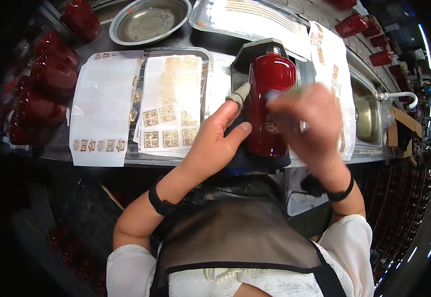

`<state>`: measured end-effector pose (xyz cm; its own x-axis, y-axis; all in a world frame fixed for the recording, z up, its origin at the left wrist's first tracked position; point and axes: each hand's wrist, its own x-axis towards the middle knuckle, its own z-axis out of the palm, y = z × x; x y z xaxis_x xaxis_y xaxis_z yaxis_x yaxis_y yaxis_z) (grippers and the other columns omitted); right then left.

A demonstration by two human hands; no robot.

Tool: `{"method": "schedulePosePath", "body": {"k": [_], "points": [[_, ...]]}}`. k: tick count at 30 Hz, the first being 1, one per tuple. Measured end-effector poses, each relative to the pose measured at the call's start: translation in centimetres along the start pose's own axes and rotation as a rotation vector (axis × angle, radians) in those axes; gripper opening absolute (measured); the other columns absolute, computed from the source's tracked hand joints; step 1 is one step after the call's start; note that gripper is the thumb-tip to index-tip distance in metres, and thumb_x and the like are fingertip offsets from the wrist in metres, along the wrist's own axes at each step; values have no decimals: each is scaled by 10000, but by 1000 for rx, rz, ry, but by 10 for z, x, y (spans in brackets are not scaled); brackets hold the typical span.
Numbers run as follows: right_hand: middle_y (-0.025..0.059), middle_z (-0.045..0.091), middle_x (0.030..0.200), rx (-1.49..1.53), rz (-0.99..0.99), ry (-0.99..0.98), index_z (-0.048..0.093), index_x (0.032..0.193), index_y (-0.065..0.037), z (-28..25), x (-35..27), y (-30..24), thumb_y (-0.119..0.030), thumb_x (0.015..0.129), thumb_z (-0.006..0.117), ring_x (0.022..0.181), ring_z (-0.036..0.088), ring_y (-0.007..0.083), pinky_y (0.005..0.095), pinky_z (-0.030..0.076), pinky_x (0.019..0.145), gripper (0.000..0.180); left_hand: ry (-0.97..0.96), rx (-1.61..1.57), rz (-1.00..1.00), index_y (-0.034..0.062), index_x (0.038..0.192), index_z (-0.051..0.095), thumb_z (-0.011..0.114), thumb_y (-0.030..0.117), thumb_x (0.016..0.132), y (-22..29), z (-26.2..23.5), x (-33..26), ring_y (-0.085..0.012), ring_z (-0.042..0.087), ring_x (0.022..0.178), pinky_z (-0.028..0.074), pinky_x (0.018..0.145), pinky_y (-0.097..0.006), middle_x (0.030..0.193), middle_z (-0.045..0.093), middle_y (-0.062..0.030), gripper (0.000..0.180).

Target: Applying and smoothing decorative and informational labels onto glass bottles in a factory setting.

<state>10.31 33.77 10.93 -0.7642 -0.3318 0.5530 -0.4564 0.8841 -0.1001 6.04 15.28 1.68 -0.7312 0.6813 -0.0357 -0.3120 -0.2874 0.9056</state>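
Observation:
A glossy dark red bottle (271,74) with a narrow neck lies in a dark holder (245,53), its neck pointing away from me. Gold emblem marks show on its face. My left hand (218,143) is at the bottle's left side, thumb and fingers stretched apart, with a pale cot on one fingertip. The fingertips are at the bottle's edge; whether they press on it I cannot tell. Over the bottle's right half is my right hand (312,121), blurred by motion, with its fingers curled closed. Something small and bluish shows at its fingertips, too smeared to name.
Left of the bottle lie sheets of gold emblem stickers (168,106) and a white backing sheet (101,104). A metal bowl (150,22) and a tray (215,27) are behind. More red bottles (52,69) crowd the left. A sink (366,114) with a white faucet (403,96) is right.

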Motion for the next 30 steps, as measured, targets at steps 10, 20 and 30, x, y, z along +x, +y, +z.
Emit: {"method": "schedulePosePath", "body": {"k": [10,20,30], "points": [[66,654,831,279,152,-14,718,926,-74,-19,-42,-29,13,598,754,732,615,265,362,485,673,341,-23,653,226,11,1459,471,638,191,938,17,-2,-19,-362,393,1429,275,1166,-482,1483,463,-247,577],[79,698,859,554,373,102,704,920,-56,-21,-75,-22,21,691,819,728,631,243,332,491,673,267,-86,1297,501,155,1432,557,862,307,672,21,21,-6,-444,359,1425,221,1148,-604,1553,316,-307,833],[5,617,895,754,965,350,612,972,-30,-9,-78,3,-13,831,733,799,573,65,214,468,719,187,-46,1481,553,223,1268,680,863,290,657,29,50,0,-461,295,1447,170,1154,-603,1576,307,-269,642]]}}
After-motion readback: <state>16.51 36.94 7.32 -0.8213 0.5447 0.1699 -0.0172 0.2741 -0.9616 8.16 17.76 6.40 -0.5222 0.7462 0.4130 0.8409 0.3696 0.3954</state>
